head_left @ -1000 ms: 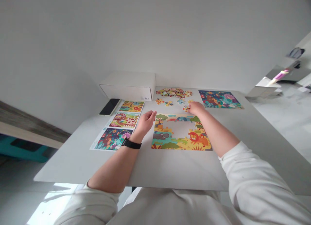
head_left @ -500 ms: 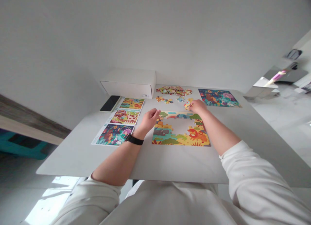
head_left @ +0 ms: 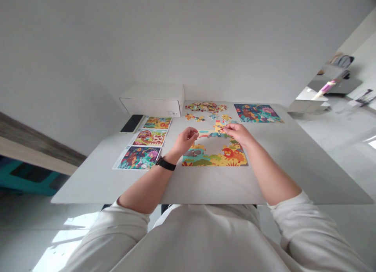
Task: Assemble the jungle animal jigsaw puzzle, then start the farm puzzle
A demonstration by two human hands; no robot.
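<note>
R hand point(head_left: 237, 132) has pulled back toward me since 1 s ago. Then it was out among the loose bits beyond the puzzle; now it sits over the far edge of the half-built puzzle point(head_left: 214, 157). Its grip is thumb and forefinger pinched together on a yellow-orange puzzle piece point(head_left: 219, 127), which sticks out just left of the fingertips, at or just above the top border row. I can't tell whether it touches the row yet.

L hand point(head_left: 185, 139) has also come in, from beside the puzzle's left edge to its far-left corner. Fingers are curled, thumb close to forefinger. I can't tell if that grip is closed on anything or just resting.

So, as I read it, pick-up is done and the piece is at the frame, not seated. The middle of the puzzle is bare surface point(head_left: 205, 182).

Beyond the R grip: scattered pieces point(head_left: 193, 117), then the pile point(head_left: 205, 106). Far right of it, a finished puzzle point(head_left: 256, 112). Left of the L grip: three picture cards point(head_left: 149, 137), a phone point(head_left: 132, 123), and a white box point(head_left: 152, 99).
</note>
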